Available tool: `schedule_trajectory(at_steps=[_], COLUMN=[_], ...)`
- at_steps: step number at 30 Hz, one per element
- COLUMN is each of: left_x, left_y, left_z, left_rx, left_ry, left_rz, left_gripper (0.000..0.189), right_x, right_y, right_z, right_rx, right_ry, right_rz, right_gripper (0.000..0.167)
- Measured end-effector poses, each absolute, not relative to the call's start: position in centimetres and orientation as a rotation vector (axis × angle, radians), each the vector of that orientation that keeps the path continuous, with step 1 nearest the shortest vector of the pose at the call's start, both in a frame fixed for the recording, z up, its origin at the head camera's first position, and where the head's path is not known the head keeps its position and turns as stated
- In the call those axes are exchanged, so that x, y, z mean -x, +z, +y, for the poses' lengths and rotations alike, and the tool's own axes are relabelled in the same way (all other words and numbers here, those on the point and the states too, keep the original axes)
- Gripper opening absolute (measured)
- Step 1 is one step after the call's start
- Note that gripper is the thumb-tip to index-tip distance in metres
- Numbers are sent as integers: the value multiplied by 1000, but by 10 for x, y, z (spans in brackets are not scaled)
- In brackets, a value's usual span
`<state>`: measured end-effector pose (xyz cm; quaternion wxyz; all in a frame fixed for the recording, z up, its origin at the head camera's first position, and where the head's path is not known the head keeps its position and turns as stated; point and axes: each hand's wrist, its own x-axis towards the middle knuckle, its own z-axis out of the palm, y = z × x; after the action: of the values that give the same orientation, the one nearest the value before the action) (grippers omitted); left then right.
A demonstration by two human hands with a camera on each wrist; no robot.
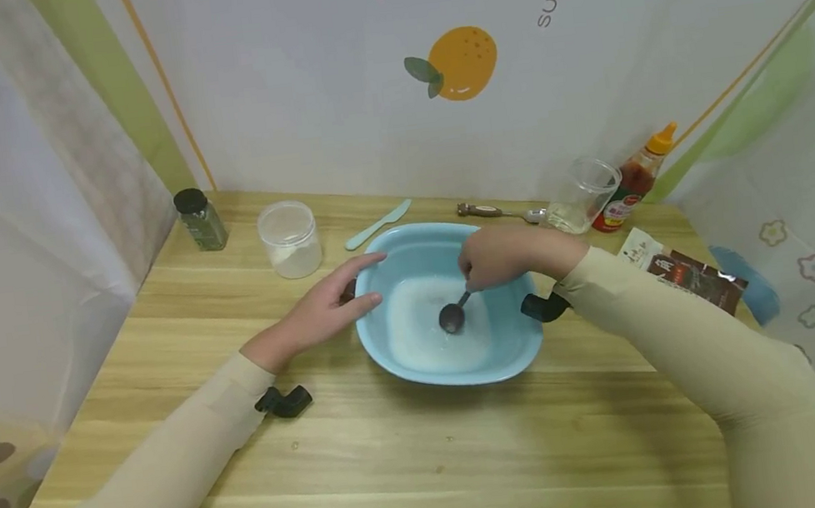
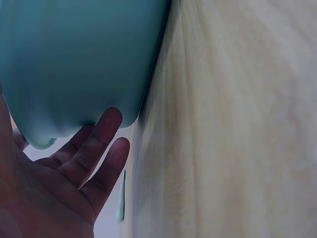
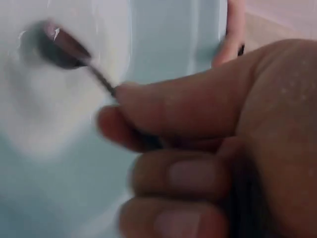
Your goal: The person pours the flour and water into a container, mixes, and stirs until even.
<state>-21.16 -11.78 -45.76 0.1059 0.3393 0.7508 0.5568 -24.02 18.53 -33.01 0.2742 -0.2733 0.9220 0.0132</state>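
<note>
A light blue basin [image 1: 459, 378] stands on the table with a whitish, cloudy layer [image 1: 425, 344] across its bottom. My left hand [image 1: 319, 306] holds the basin at its left side: thumb and index finger lie over the rim, while other fingers [image 2: 94, 146] rest along the outer wall in the left wrist view. Over the basin's right part, my right hand [image 1: 502, 256] grips a dark spoon [image 1: 451, 318] by its handle, fingers curled round it. In the right wrist view the spoon's bowl [image 3: 64, 47] is down at the whitish layer, slightly blurred.
Behind the basin lie a pale green knife [image 1: 377, 225] and a brown-handled utensil [image 1: 501, 211]. A tub of white powder [image 1: 290, 242] and a green-filled jar [image 1: 202, 220] stand left; a clear cup [image 1: 582, 196], a sauce bottle [image 1: 630, 187] and packets [image 1: 689, 272] are right.
</note>
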Motion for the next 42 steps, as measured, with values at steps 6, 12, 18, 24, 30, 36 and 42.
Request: schedule_trajectory(at_steps=[6,12,18,24,30,36,42], left_x=[211,212,214,213,213,214,212], left_y=[-461,-458,-454,-455,-456,-457,-455], left_z=[-119,-118,-120,-119,-118,-118,-118], left_rx=[-1005,-1009,-1005,-1005,-1007,-1024,-1006], left_ry=[1652,1633,1636,1631,1612,1630,1623], left_rz=[2182,2212,2211,2199,2213,2188,2201], left_gripper=[65,64,64,64,65,64,64], right_x=[242,235,221,215,214,213,217], right_y=[-344,-342,-331,-330,-336,-344,-346], right_z=[164,177,186,179,157,142,149], right_rx=[753,561,476,411,515,717,829], right_ry=[-97,87,234,209,157,160,250], right_rz=[2610,2806,2763,2736,2755,2770,2823], right_gripper=[26,26,26,33,39,24,13])
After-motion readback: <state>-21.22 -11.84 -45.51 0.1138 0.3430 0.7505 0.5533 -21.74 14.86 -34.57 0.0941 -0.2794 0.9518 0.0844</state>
